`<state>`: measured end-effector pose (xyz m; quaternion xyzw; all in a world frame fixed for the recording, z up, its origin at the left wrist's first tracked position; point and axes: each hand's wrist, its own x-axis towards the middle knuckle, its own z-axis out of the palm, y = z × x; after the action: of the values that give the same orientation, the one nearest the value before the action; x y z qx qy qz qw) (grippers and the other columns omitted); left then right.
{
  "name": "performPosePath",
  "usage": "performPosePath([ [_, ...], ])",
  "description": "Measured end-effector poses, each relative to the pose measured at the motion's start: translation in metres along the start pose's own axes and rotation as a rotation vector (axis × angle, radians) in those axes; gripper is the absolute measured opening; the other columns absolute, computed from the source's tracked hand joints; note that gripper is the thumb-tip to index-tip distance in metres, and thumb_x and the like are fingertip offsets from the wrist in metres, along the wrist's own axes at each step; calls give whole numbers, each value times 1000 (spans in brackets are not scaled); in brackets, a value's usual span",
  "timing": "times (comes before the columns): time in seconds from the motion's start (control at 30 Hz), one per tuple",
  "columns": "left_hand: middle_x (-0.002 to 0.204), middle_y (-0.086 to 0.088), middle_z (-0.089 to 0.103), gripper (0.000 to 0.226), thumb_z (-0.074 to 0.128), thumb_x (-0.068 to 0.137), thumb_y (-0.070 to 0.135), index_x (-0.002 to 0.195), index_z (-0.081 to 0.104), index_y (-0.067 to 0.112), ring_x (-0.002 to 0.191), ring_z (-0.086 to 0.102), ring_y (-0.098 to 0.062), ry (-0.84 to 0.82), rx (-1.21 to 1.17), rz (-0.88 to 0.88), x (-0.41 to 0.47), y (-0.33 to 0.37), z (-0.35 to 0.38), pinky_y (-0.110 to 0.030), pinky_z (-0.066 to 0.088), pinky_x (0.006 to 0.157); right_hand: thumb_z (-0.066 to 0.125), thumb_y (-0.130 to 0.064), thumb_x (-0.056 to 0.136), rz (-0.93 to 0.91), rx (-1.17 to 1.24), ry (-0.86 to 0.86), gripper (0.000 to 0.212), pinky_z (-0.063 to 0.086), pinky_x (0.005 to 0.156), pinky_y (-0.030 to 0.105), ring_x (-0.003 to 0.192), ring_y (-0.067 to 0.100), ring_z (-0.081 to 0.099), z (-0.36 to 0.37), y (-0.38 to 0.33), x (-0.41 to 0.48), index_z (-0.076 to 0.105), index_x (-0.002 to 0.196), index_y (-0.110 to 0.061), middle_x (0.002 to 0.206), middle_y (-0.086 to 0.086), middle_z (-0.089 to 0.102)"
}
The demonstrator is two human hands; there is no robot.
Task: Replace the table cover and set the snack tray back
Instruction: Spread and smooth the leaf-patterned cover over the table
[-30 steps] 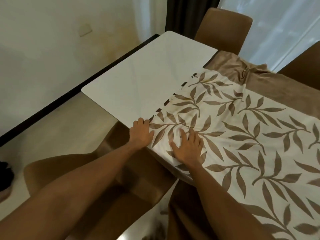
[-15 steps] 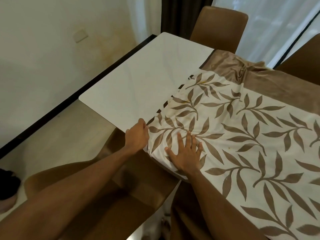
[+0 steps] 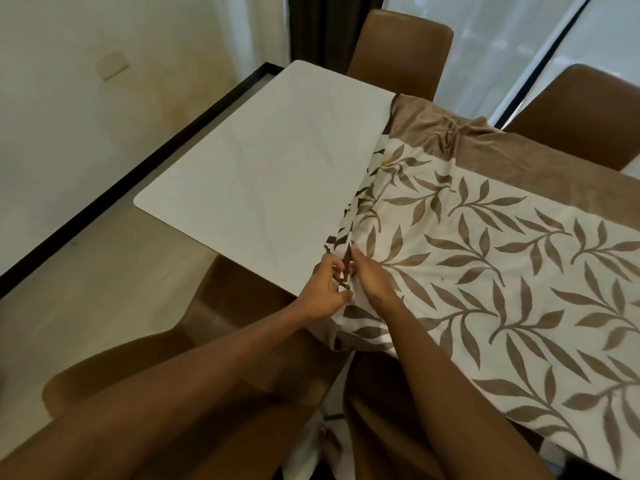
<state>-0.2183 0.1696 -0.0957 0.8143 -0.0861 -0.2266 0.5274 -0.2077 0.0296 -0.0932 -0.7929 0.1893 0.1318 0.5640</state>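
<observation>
A white table cover (image 3: 485,258) printed with brown leaves and edged in brown velvet lies over the right part of a white table (image 3: 263,174). Its left edge is folded back and bunched near the table's front edge. My left hand (image 3: 323,289) pinches that bunched edge from the left. My right hand (image 3: 372,277) grips the same fold from the right, right beside the left one. The left part of the tabletop is bare. No snack tray is in view.
A brown chair (image 3: 401,53) stands at the table's far end and another (image 3: 581,112) at the back right. A brown chair seat (image 3: 180,372) sits below my left arm. A black skirting line (image 3: 138,168) runs along the wall at the left.
My right hand has lifted off the flat cloth and closed on the cover's edge beside my left hand. The cover's left edge has bunched up and shifted right, baring more table.
</observation>
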Motion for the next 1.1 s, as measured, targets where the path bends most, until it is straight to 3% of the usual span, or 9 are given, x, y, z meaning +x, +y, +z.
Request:
performPosePath([
  [0.1,104,-6,51,48,71,87,3,119,39,20,76,53,-10,29,-136,-79,-2,0,6,-11,44,52,46,-49,105,214,367,121,42,56,75,33,84,17,70,11,-7,-14,70,94,-17,89,2,73],
  [0.2,103,-14,62,49,71,88,3,127,44,15,91,65,-20,-5,-126,-139,0,-2,2,-24,59,68,57,-30,101,310,255,142,27,55,62,34,79,24,70,24,3,-22,70,87,-12,87,10,72],
  [0.3,93,-9,65,42,69,91,13,128,48,18,84,66,-16,-70,-27,-129,1,-9,-5,-33,58,74,50,-22,104,300,261,274,25,57,83,44,87,25,68,33,18,-19,69,92,-12,96,14,72],
  [0.4,100,-2,64,35,64,94,19,128,56,17,83,60,-11,12,251,34,2,-19,-14,-20,47,71,41,-28,108,222,275,507,36,44,110,43,125,30,58,31,21,-20,60,135,-12,135,10,63],
  [0.67,139,-7,47,52,54,94,34,144,47,20,121,47,-24,-59,842,143,10,-36,-15,-41,48,99,42,-30,108,108,13,731,35,41,96,36,121,33,57,-24,30,-27,54,135,-13,129,12,63],
  [0.77,141,-8,44,54,55,92,38,142,46,21,125,43,-27,-7,938,114,12,-32,-8,-43,42,102,49,-40,104,121,-104,598,45,42,105,44,127,34,55,-40,49,-33,44,145,-21,138,10,60],
  [0.87,148,-9,41,56,55,93,43,143,44,20,132,41,-30,167,895,56,14,-30,-4,-46,40,105,56,-21,99,-72,-215,372,57,39,115,44,136,28,49,-31,53,-35,37,153,-24,149,6,52],
  [0.97,140,-11,49,47,52,99,40,139,48,16,127,48,-32,349,442,-142,25,-30,-4,-47,43,103,53,-3,95,-255,-197,147,64,35,116,31,139,18,46,-3,29,-34,41,153,-27,154,1,48],
  [1.1,128,-11,60,35,42,105,32,129,55,10,118,58,-30,393,108,-260,41,-28,-22,-38,46,96,50,-22,97,-328,-391,-126,62,48,104,35,120,22,62,36,16,-20,34,155,-36,140,3,61],
])
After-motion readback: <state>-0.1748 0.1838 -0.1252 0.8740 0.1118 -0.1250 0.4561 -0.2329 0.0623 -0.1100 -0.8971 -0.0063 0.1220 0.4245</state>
